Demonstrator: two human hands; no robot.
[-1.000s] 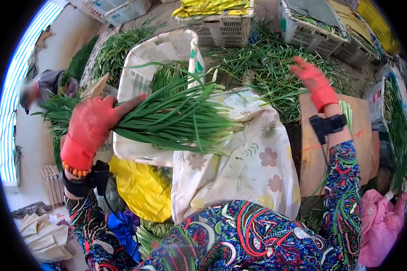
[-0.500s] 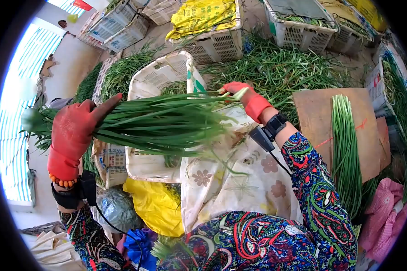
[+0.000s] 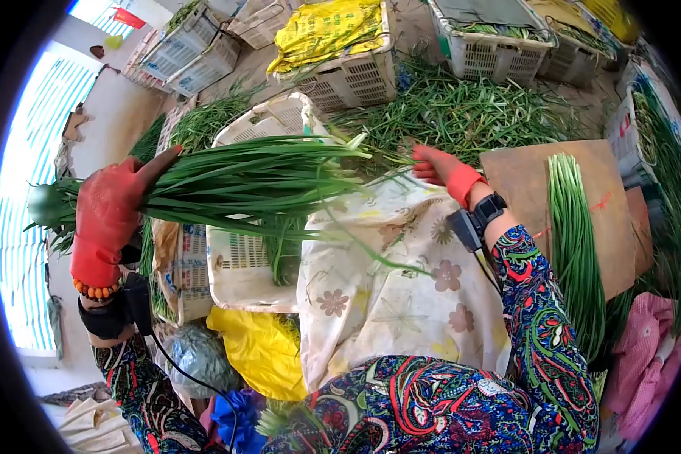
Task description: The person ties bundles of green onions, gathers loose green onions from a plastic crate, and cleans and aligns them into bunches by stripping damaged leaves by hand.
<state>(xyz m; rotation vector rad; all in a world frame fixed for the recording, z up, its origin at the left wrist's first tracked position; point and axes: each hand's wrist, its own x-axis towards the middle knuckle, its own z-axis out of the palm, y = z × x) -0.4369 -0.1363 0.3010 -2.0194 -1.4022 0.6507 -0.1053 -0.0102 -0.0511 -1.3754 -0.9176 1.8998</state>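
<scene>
My left hand, in a red glove, is wrapped round a large bunch of long green leafy stalks, held level with the pale ends to the right. My right hand, also red-gloved, is to the right of those pale ends with its fingers curled together; some thin strands show at its fingertips, too small to make out. Below the bunch are a white crate and a flowered cloth across my lap. Another bunch of stalks lies on a brown board at the right.
Loose green leaves are heaped on the floor ahead. Behind them stand several crates, one under a yellow sack. A yellow bag lies at the lower left, and a pink checked cloth at the lower right.
My right hand first came in from the right to the bunch's pale ends, then drew back a little rightward. My left hand has moved left with the bunch. The view has shifted.
</scene>
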